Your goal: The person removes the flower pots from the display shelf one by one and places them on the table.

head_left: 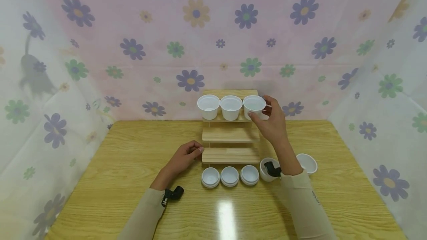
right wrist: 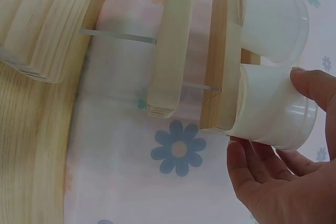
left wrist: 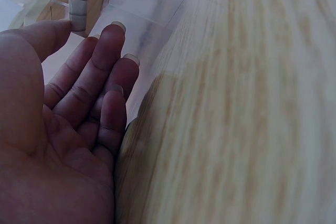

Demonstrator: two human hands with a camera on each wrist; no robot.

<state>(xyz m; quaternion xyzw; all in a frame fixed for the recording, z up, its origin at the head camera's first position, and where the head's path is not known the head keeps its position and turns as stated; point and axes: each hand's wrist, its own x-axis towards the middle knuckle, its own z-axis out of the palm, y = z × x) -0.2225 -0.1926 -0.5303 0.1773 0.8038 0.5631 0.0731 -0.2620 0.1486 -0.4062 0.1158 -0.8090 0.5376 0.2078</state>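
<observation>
In the head view, my right hand (head_left: 271,123) holds a white plastic cup (head_left: 254,103) at the right end of a tiered wooden display stand's top row. The right wrist view shows the thumb on one side of that cup (right wrist: 270,106) and the fingers on the other, with its base right at the shelf. Two like cups, a left one (head_left: 208,107) and a middle one (head_left: 231,108), stand beside it. My left hand (head_left: 181,158) is at the left end of the lowest shelf (head_left: 230,155). Its thumb touches the shelf end (left wrist: 79,3); its fingers are loosely bent.
Three small white bowls, a left one (head_left: 210,177), a middle one (head_left: 229,176) and a right one (head_left: 250,175), line the stand's front. A white cup (head_left: 265,171) and another white container (head_left: 307,163) flank my right forearm. Flowered cloth (head_left: 213,58) rises behind the table (head_left: 140,136).
</observation>
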